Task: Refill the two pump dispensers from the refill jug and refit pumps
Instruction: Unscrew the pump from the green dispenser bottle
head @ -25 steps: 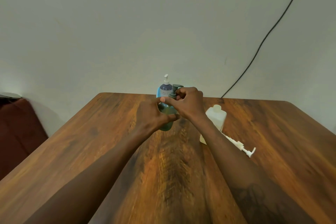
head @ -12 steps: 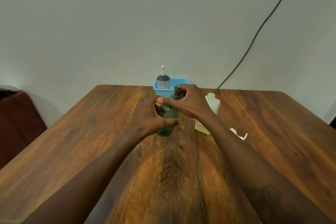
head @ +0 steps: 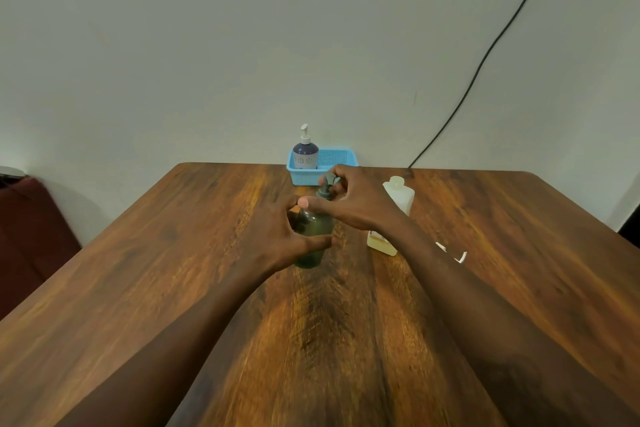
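A dark green pump bottle (head: 313,236) stands upright at the middle of the wooden table (head: 173,253). My left hand (head: 277,236) wraps around its body. My right hand (head: 353,201) grips the green pump head (head: 325,185) at its neck. A blue dispenser with a white pump (head: 305,152) stands in a blue basket (head: 337,163) at the far edge. To the right an uncapped pale bottle with a little yellow liquid (head: 398,204) stands partly behind my right wrist. A loose white pump (head: 453,253) lies beside my right forearm.
A black cable (head: 485,55) runs down the wall to the table's far edge. A dark red seat (head: 31,236) sits left of the table.
The view has tilted, so the basket and blue dispenser now show fully behind my hands. Both hands stay on the green bottle; my right fingers have shifted around the pump.
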A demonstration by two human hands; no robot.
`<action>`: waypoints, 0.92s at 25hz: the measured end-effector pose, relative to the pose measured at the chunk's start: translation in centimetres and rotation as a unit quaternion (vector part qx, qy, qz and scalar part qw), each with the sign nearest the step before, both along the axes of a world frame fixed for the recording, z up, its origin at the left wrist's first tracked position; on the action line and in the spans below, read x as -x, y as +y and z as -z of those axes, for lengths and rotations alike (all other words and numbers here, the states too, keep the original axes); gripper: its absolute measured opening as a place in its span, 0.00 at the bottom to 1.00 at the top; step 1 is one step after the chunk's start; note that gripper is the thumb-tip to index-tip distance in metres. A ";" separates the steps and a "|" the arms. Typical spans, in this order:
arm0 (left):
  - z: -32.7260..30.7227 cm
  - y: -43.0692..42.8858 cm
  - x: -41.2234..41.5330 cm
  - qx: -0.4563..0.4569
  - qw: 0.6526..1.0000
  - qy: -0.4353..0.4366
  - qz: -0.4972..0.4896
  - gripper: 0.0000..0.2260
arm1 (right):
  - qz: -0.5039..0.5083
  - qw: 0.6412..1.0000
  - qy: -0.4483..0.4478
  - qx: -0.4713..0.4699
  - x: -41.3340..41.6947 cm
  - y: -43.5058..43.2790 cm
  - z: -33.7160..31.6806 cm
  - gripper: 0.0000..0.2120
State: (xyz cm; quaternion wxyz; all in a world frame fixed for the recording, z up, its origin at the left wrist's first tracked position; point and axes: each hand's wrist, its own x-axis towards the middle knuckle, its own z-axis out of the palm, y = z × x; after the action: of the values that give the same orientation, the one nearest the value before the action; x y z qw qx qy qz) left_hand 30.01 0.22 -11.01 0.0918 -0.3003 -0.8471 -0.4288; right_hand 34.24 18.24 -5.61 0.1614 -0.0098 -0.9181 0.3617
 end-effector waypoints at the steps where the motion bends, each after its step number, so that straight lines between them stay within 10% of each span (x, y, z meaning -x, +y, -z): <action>1: 0.1 0.0 0.1 0.004 1.000 0.001 0.004 0.39 | 0.018 1.000 0.016 -0.018 0.0 -0.1 0.1 0.33; 5: 0.0 -0.3 0.5 0.034 0.999 -0.010 0.037 0.38 | -0.039 0.998 0.047 0.001 -0.5 0.3 0.0 0.15; 23: 2.0 -2.2 3.4 0.042 0.990 -0.106 -0.085 0.33 | -0.042 0.975 0.129 0.175 -1.1 3.4 0.6 0.14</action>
State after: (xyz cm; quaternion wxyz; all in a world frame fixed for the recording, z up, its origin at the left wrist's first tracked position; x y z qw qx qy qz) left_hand 26.56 -1.98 -13.03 0.0246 -0.1835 -0.8919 -0.4126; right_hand 35.32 21.67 -6.21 0.2587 0.0474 -0.8118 0.5214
